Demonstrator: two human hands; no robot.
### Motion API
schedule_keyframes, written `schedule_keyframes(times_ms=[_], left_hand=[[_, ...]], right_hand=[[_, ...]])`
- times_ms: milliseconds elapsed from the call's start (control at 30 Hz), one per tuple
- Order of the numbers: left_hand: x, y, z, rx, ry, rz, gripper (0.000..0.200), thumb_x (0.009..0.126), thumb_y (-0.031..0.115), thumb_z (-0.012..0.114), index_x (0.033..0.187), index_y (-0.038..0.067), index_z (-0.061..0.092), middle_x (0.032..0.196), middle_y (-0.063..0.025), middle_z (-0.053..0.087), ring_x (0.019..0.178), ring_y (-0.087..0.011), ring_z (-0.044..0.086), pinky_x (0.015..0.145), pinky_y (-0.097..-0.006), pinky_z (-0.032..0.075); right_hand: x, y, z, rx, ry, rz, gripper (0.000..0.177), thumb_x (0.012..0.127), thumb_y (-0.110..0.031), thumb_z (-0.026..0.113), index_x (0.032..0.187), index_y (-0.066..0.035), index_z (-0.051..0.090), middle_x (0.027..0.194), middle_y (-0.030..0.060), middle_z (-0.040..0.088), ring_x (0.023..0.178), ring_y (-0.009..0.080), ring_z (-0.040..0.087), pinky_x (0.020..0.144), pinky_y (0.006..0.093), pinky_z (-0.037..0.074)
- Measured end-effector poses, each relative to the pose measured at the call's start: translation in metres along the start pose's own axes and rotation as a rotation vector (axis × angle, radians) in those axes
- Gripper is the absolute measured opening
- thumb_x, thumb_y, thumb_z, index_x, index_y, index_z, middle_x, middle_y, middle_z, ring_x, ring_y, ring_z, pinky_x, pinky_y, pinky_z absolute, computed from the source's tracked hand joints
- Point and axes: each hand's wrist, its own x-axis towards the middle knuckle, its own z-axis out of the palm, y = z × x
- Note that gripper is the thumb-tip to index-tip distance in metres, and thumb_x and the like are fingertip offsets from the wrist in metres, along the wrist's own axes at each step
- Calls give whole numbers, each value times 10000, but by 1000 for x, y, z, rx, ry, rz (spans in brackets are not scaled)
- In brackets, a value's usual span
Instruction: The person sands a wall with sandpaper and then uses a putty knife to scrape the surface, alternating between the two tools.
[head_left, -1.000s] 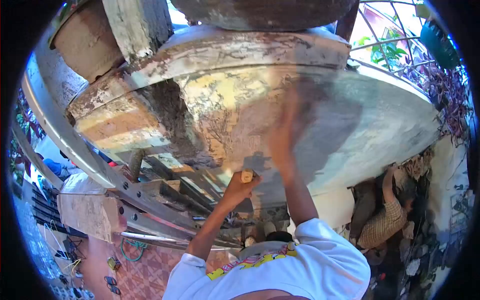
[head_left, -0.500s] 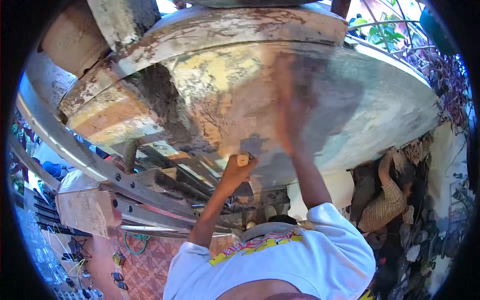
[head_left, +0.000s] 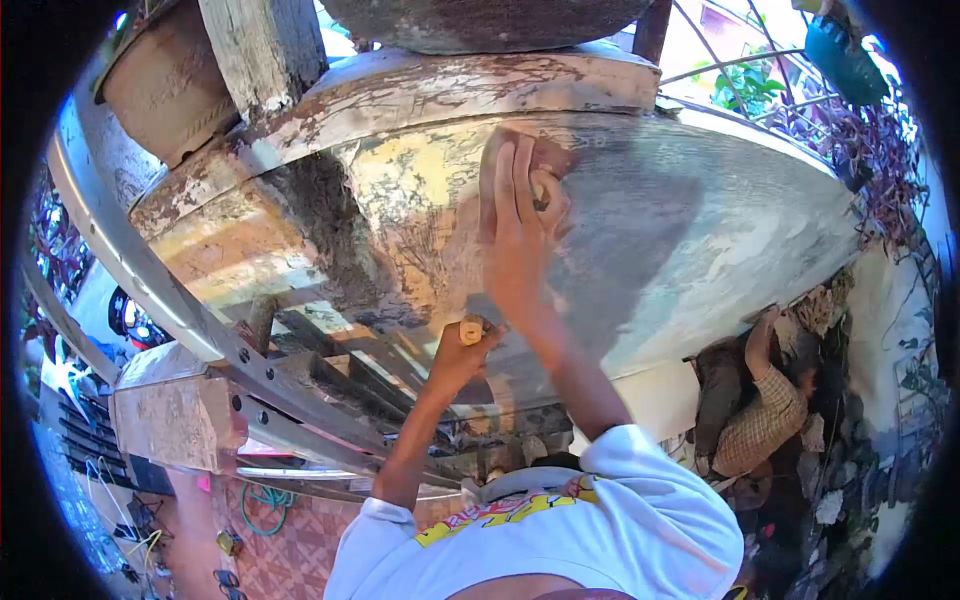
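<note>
My right hand (head_left: 515, 235) presses a flat brown hand float (head_left: 495, 165) against the curved wall (head_left: 640, 240), its fingers round the float's handle. Grey plaster covers the wall to the right of that hand; patchy yellow and brown surface shows to the left. Lower down, my left hand (head_left: 455, 362) is closed on a wooden-handled trowel (head_left: 471, 330), whose round butt end faces the camera. A dark flat part, apparently its blade, shows just below the hand.
A metal ladder (head_left: 150, 265) curves along the left. Above the wall's ledge (head_left: 450, 88) stand a post (head_left: 262, 50) and a pot (head_left: 170, 85). At lower right another person's checked sleeve (head_left: 762, 425) shows beside rubble. A green hose (head_left: 265, 508) lies on the tiled floor.
My right hand, blurred before, has moved left across the wall with the float. My left hand keeps hold of the trowel. The view has shifted slightly.
</note>
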Motion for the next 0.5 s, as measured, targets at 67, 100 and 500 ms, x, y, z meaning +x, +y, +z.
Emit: schedule_keyframes(times_ms=[67,100,500], left_hand=[[0,-5,-1,25,-7,31,167,897,161,670,858,41,560,546,43,425,435,-52,363,388,-259,302],[1,-8,-3,24,-2,44,167,897,161,670,858,41,560,546,43,425,435,-52,363,388,-259,302],[1,-4,-11,18,10,44,146,891,127,668,860,38,555,576,39,444,449,-45,373,397,-242,310]], right_hand=[[4,17,-11,-325,42,-255,700,850,-33,591,1488,-134,322,1543,137,276,1381,346,292,1103,553,201],[9,34,-16,-321,52,-265,700,850,-33,591,1488,-134,322,1543,137,276,1381,346,292,1103,553,201],[9,27,14,-216,115,-91,538,899,-75,522,1424,-45,409,1501,95,370,1360,349,314,1135,518,159]])
